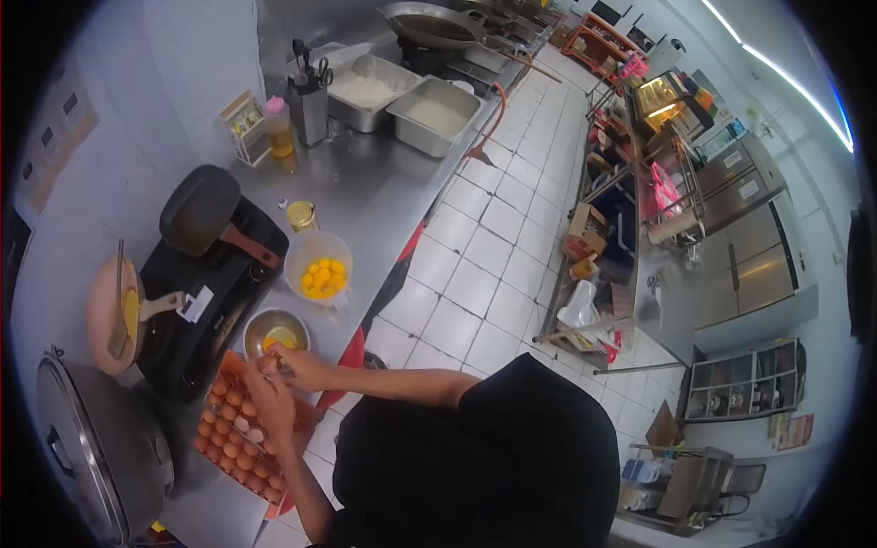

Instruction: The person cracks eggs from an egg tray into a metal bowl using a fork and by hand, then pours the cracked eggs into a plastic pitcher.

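Note:
My left hand (271, 399) and my right hand (303, 367) meet at the near edge of a steel bowl (304, 331), fingers closed around a brown egg (269, 363). Whether its shell is whole is hard to tell. Egg yolk and white (279, 339) lie in the bowl. Just beyond it, a translucent pitcher (340, 248) holds several yolks (323, 278). Below my hands is an orange egg tray (208, 454) with several brown eggs (232, 450) and some empty shell pieces (248, 429).
Left of the bowls, a square pan (198, 210) sits on a black stove (164, 338), beside a round pan (108, 315). A large lidded pot (105, 447) stands lower left. Farther back are a bottle (280, 132), a utensil holder (311, 111) and steel trays (437, 114).

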